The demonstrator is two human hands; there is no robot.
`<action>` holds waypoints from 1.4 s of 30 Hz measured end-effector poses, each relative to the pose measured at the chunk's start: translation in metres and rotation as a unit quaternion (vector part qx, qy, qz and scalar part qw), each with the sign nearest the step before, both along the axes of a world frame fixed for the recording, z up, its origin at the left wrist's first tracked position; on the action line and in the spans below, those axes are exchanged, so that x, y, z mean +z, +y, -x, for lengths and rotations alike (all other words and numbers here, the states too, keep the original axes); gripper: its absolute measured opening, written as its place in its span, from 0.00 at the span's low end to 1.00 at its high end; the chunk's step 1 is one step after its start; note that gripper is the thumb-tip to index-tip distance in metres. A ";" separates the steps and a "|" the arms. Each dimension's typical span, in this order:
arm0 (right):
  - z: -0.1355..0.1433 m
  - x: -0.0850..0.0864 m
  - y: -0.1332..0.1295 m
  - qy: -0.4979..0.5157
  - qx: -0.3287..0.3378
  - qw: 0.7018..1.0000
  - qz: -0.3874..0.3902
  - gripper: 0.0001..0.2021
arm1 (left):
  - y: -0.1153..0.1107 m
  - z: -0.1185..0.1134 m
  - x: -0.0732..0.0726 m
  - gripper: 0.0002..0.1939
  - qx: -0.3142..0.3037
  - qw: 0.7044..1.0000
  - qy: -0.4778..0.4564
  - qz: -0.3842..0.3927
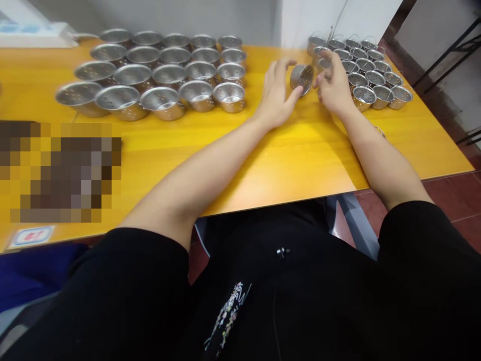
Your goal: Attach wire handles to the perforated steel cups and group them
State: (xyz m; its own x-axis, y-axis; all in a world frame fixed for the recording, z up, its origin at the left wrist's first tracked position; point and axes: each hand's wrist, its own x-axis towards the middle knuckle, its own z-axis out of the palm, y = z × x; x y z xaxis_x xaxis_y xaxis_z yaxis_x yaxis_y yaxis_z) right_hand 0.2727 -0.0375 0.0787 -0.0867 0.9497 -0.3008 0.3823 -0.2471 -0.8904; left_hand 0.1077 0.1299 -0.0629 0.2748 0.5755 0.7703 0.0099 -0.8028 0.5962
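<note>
My left hand grips a small perforated metal cup between thumb and fingers. The cup is tipped on its side, its mouth facing right, just over the yellow table. Close to that mouth is my right hand, its index finger stretched out and the other fingers partly curled. I see nothing held in the right hand, though a thin wire might not show. Right behind it stand rows of small perforated metal cups, several with thin wire handles raised.
Larger perforated metal cups stand in rows on the left. A pixelated dark object lies nearer me, with a white label at the table edge. A white power strip is at the back left. A wall rises behind.
</note>
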 end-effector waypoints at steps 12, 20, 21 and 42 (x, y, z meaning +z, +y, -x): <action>-0.031 -0.043 0.052 -0.062 -0.114 0.964 -0.231 0.33 | 0.036 0.006 -0.027 0.56 -0.043 0.996 0.041 0.062; -0.037 -0.037 0.038 -0.081 -0.087 0.964 -0.238 0.34 | 0.027 0.008 -0.017 0.59 0.050 0.989 0.024 0.137; -0.035 -0.038 0.038 -0.079 -0.086 0.964 -0.237 0.32 | 0.029 0.008 -0.018 0.59 0.054 0.990 0.041 0.126; -0.030 -0.037 0.033 -0.045 -0.057 0.970 -0.234 0.16 | -0.013 0.017 0.024 0.50 0.130 0.978 0.074 0.146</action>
State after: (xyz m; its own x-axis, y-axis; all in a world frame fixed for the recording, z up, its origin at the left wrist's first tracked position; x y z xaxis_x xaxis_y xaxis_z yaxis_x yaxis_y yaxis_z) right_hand 0.3031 -0.0041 0.0413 0.0330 0.9859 0.1640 0.4576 0.1310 -0.8795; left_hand 0.0902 0.1169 -0.0388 0.1868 0.8303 0.5251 0.2943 -0.5572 0.7765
